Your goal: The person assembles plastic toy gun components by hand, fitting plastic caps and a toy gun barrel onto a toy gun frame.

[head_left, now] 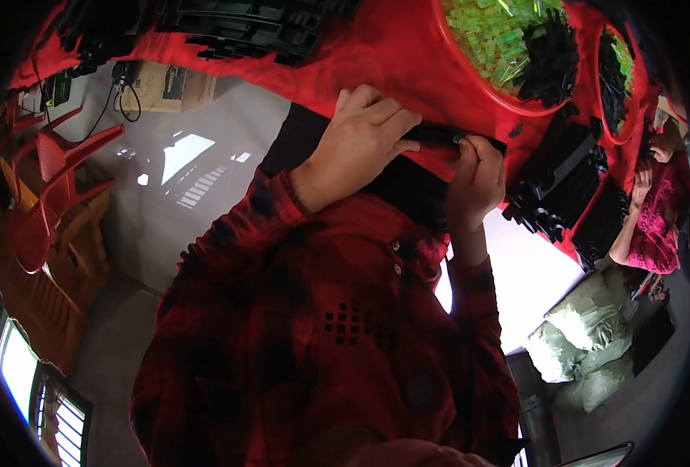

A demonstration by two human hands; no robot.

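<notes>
A long, narrow black plastic piece (437,135) lies across the front edge of the red-covered table (376,58), between my hands. My left hand (360,140) is closed over its left part, with the thumb along its near side; the fingers hide that end. At the piece's right part, my right hand (477,177) pinches a tiny green bit (459,139) between thumb and forefinger. The bit is too small to name for certain, and its colour is like the clear yellow-green plastic pieces (481,39) in the round red basin (469,84).
Black plastic parts (244,27) lie at the far left, and more black strips (551,183) are stacked at right. A second basin (616,134) stands farther right, near another person in a pink top (656,214). Pale sacks (586,335), a red chair (53,179) and a cardboard box (162,86) stand around.
</notes>
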